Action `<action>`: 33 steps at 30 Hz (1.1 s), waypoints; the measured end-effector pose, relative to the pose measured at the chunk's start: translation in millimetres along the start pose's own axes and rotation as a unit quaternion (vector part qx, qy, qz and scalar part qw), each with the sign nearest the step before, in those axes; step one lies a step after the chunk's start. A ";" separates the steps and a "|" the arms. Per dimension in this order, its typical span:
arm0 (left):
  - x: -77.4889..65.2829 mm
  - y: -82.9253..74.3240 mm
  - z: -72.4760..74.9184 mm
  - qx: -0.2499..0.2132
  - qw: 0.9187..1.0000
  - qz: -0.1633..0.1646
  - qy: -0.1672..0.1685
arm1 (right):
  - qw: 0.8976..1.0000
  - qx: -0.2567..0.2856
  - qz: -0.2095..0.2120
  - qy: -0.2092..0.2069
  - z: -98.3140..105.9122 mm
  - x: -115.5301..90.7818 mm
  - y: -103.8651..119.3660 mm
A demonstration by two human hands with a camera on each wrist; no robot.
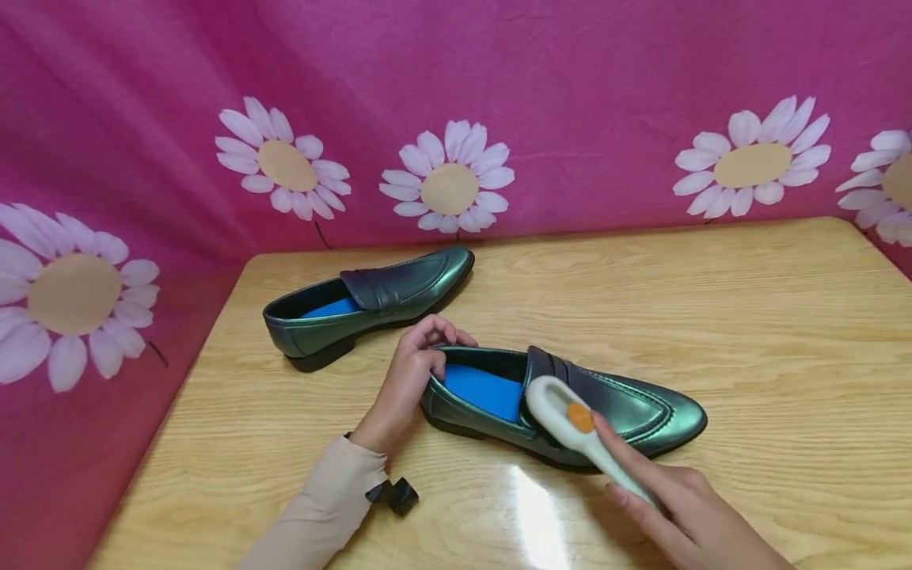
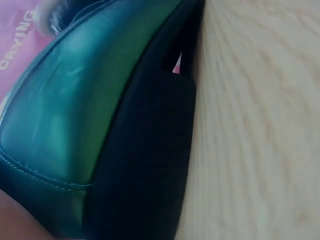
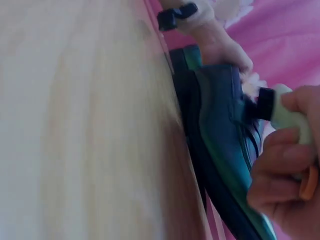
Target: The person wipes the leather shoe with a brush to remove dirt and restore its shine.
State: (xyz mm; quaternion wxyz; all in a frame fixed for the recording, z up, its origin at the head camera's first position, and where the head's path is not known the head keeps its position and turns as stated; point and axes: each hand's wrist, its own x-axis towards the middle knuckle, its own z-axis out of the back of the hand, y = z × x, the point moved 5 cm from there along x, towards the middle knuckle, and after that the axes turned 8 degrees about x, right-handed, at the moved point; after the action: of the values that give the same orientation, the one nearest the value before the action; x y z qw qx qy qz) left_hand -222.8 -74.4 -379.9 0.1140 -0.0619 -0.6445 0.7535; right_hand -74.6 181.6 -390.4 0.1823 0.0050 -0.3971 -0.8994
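A green-purple loafer (image 1: 641,400) with a blue insole lies on the wooden table, toe to the right. My left hand (image 1: 409,372) grips its heel collar, with the thumb on the inside edge. In the left wrist view, the loafer's black heel (image 2: 145,150) fills the middle, down against the tabletop. My right hand (image 1: 684,507) holds a pale-handled brush (image 1: 559,408) with an orange button, index finger stretched along the handle. Dark bristles (image 3: 265,104) show at its head in the right wrist view, right at the loafer's upper near the strap.
A second matching loafer (image 1: 313,336) stands behind and to the left, toe pointing right. The wooden table (image 1: 784,317) runs back to a pink curtain (image 1: 584,103) with white daisies. A small black clip (image 1: 402,497) sits at my left wrist.
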 end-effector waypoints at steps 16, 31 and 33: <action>0.3 2.8 -1.4 0.011 1.000 0.017 0.020 | 0.999 -0.008 0.045 0.016 0.8 0.4 2.4; -0.1 3.3 -2.7 0.008 1.000 0.018 0.009 | 0.995 -0.046 0.069 -0.057 2.9 5.0 11.3; -0.1 3.3 -2.6 0.010 1.000 0.016 0.007 | 0.989 -0.060 0.085 -0.108 7.2 8.6 13.4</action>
State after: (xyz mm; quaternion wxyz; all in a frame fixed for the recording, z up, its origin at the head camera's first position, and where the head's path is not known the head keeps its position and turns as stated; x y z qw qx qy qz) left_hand -222.4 -72.4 -383.7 0.1068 -0.0760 -0.6354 0.7609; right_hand -79.3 175.6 -374.7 0.2144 -0.1367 -0.3590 -0.8980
